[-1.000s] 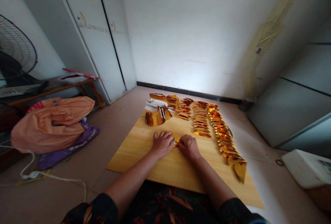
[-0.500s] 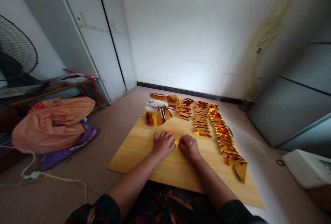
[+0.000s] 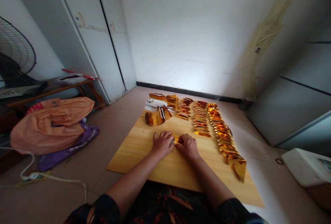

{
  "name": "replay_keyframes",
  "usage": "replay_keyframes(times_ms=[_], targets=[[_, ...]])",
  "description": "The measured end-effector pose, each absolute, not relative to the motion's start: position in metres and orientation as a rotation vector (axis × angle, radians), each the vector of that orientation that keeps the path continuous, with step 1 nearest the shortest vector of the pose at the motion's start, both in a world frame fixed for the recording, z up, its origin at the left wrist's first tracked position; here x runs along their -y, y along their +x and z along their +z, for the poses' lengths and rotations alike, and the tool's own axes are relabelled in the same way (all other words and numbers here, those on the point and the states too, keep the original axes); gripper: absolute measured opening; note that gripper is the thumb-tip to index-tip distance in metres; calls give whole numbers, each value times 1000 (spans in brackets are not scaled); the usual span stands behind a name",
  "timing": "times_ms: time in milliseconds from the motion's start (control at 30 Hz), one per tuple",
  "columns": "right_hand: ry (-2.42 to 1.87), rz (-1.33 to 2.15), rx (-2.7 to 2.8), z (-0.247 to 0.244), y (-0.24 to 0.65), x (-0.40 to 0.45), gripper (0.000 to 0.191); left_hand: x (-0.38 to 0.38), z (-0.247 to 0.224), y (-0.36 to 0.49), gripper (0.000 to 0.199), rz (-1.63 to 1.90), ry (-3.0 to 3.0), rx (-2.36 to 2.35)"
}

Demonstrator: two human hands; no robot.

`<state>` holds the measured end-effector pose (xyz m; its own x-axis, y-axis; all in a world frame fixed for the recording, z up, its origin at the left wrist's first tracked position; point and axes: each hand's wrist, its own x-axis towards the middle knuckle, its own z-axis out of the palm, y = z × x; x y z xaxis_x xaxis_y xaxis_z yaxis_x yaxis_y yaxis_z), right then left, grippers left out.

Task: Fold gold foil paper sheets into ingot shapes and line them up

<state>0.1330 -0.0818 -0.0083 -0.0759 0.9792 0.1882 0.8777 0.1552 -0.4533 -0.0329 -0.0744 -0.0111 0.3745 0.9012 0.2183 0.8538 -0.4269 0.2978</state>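
You look to be in a room of a home: a tall cupboard (image 3: 88, 38) with handled doors fills one corner, a fan (image 3: 10, 69) stands on a low wooden stand (image 3: 96, 93), an orange bag (image 3: 69, 108) slumps beside it, an extension lead (image 3: 67, 180) lies on the tiled floor (image 3: 113, 127), and dark skirting (image 3: 188, 92) edges the white wall (image 3: 186, 34).

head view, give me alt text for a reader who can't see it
A person's left hand and right hand touch a small shiny gold piece on a wooden board. Rows of folded gold pieces lie beyond and to the right, curved gold sheets at the far left, before a white wall.
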Motion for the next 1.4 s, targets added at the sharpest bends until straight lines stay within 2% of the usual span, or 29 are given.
replay_keyframes(times_ms=[200,333,433,533,967,1400], targets=[[-1600,273,2165,-6,144,82,15,63,-6,-40,21,458,2506,-1533],[-1526,264,2280,0,146,90,20,59,4,-42,24,578,2584,-1502],[-1502,284,2338,7,140,99,23,61,8,-43,13,554,2669,-1417],[-1496,308,2365,11,136,106,22,66,6,-44,22,472,2737,-1318],[-1124,338,2537,12,154,92,18,102,10,-68,36,401,2798,-1197],[-1189,307,2534,10,154,91,19,97,-3,-76,44,374,2824,-1156]])
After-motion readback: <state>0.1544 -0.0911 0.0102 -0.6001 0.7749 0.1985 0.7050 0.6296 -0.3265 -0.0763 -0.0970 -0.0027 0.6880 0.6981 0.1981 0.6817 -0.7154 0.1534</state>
